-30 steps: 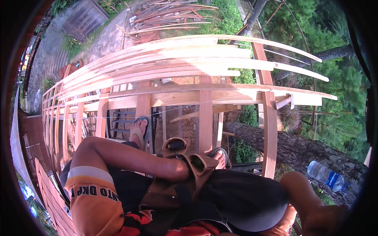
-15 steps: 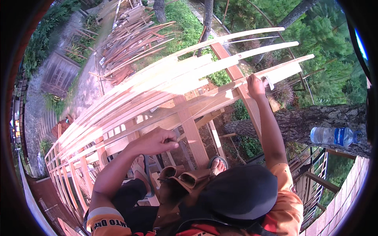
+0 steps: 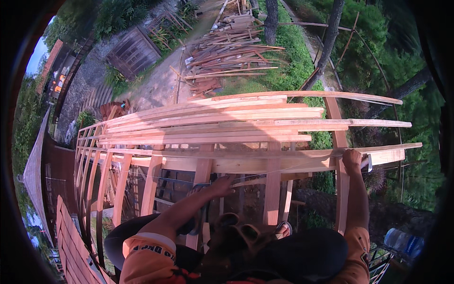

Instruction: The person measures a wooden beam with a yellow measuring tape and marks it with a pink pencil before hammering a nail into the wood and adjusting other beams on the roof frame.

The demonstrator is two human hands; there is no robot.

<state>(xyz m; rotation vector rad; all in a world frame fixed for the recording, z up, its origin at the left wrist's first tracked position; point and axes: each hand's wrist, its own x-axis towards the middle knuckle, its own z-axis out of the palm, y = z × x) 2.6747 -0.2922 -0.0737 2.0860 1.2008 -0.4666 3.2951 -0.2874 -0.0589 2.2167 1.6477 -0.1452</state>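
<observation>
My right hand (image 3: 351,161) is closed at the right end of a long pale timber beam (image 3: 265,164), where it crosses a brown rafter. A tool with a pale, flat metal end (image 3: 368,163) sticks out beyond its fingers; the tool's kind is unclear. A thin string (image 3: 293,168) slants from near that hand toward my left hand (image 3: 222,185), which hangs just below the beam. Left of it the string carries on, bending at the fingers, which look closed on it; shadow blurs the detail.
Several loose battens (image 3: 213,125) lie across the brown rafters (image 3: 273,189), with gaps open to the ground. My sandalled foot (image 3: 284,229) is beside one rafter. A tree trunk (image 3: 378,208) and a water bottle (image 3: 403,242) are at right; a lumber pile (image 3: 231,47) lies beyond.
The view has turned, so the battens now run nearly level across it. My left hand has its fingers stretched more to the right; my right hand stays at the beam's end.
</observation>
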